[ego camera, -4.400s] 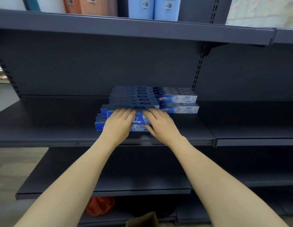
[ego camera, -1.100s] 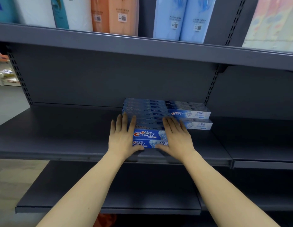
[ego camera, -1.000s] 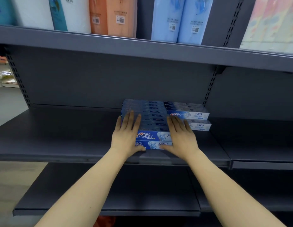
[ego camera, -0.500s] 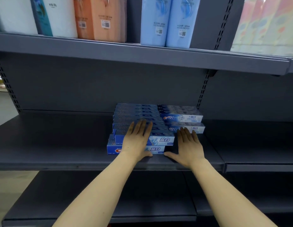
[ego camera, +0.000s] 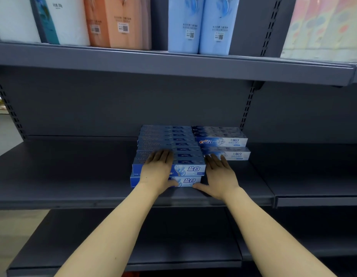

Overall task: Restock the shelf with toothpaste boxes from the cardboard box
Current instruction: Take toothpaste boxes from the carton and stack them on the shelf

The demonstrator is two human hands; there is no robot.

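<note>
Inspecting from the feed, I noted the grey shelf (ego camera: 73, 176) holding the dark-blue toothpaste stack (ego camera: 169, 148) right of centre, with the pale stack (ego camera: 221, 142) touching its right side. My left hand (ego camera: 157, 172) lay flat, fingers straight, on the near top box; my right hand (ego camera: 221, 176) rested open on the shelf against the stack's right end. Risk: the near boxes sat stepped and uneven, so a lopsided push could skew them or tip one off the near edge. Supply carton not visible.
</note>
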